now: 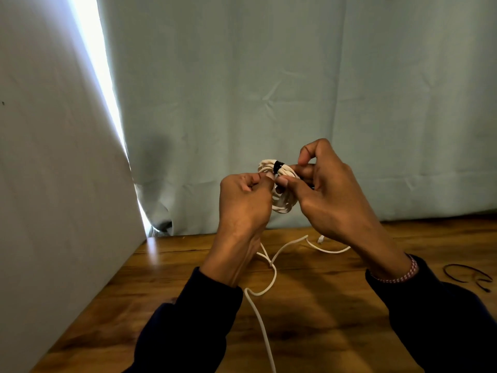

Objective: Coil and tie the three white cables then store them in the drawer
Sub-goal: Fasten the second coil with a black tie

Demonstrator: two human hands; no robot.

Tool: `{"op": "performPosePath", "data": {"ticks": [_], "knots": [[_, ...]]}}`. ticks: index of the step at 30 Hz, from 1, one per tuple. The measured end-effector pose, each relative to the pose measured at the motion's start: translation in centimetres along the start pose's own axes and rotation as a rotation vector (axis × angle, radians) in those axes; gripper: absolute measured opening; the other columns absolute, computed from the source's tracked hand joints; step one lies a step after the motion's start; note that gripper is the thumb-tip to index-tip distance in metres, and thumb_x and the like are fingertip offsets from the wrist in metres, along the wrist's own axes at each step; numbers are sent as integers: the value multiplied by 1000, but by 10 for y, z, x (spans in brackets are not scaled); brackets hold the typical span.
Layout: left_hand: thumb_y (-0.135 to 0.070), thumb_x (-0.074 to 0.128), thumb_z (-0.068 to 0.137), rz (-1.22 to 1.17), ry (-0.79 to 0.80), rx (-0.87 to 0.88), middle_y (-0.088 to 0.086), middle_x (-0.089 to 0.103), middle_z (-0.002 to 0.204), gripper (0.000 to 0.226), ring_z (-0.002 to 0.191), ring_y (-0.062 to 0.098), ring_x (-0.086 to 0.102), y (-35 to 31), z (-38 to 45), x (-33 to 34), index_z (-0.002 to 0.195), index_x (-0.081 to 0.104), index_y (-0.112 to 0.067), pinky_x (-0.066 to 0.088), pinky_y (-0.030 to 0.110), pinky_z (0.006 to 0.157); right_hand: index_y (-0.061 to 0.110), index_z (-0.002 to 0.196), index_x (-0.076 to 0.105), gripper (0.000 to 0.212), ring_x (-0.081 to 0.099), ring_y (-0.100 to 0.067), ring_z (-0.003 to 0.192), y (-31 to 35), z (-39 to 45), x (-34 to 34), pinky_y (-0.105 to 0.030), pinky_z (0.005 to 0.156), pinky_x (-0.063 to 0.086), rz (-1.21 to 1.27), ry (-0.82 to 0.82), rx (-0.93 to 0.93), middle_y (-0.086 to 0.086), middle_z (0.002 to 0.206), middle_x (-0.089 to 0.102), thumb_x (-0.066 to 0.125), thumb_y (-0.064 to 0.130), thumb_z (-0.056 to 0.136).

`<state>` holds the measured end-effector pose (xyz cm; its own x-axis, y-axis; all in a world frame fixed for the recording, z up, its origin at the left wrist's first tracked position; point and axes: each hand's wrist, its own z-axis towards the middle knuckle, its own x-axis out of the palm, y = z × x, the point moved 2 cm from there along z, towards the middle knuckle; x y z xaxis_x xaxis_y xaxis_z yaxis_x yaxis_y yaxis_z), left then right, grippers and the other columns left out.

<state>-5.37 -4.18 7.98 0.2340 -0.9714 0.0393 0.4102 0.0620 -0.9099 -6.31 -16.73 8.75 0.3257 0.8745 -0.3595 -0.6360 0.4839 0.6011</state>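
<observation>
A coiled white cable [282, 203] is held up above the wooden table [322, 305], with a black tie [278, 166] wrapped round its top. My left hand [243, 205] grips the coil's left side, fingers curled. My right hand [325, 189] pinches the coil and tie from the right with thumb and fingers. Loose white cable [262, 327] trails across the table below my hands, and another white cable end [326, 249] lies further back. No drawer is in view.
Thin dark ties [468, 275] lie on the table at the right. A white panel [53, 184] stands along the left side. A pale blue curtain [295, 90] hangs behind the table's far edge.
</observation>
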Motion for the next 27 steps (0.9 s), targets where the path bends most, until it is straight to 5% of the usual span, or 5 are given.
{"op": "performPosePath", "data": {"ticks": [9,14,17,21,27], "knots": [[-26,74,88,-39,-24,-30,-12,74,74,5,78,7,70,-3,0,-3,89,78,-22,51,20,63,23,119,45,27,72,-11,93,-7,6,-9,-43,92,57,88,100,129,5,97,77,60,28,97],[-26,75,87,83,-2,23,-14,71,73,8,72,3,67,-1,2,-9,92,79,-22,47,11,58,21,126,49,30,71,-6,95,-6,8,-13,-31,88,57,29,148,134,6,103,76,59,27,98],[-34,79,83,324,-59,203,-12,72,69,11,63,6,68,-4,6,-18,85,80,-23,56,24,61,24,119,57,25,70,0,88,-5,7,-13,-16,74,52,-13,174,115,10,100,75,63,27,95],[-45,82,76,554,-122,379,-9,67,77,27,67,6,61,-12,13,-30,91,72,-25,49,23,59,24,115,58,18,71,1,88,-3,6,-16,-19,76,54,11,222,104,12,95,77,62,23,96],[-29,68,93,764,273,620,-1,72,111,34,89,6,62,-14,17,-30,126,66,-20,55,19,80,21,114,65,17,72,-4,92,-2,6,-19,-25,79,58,56,261,89,8,103,73,59,20,98]]}}
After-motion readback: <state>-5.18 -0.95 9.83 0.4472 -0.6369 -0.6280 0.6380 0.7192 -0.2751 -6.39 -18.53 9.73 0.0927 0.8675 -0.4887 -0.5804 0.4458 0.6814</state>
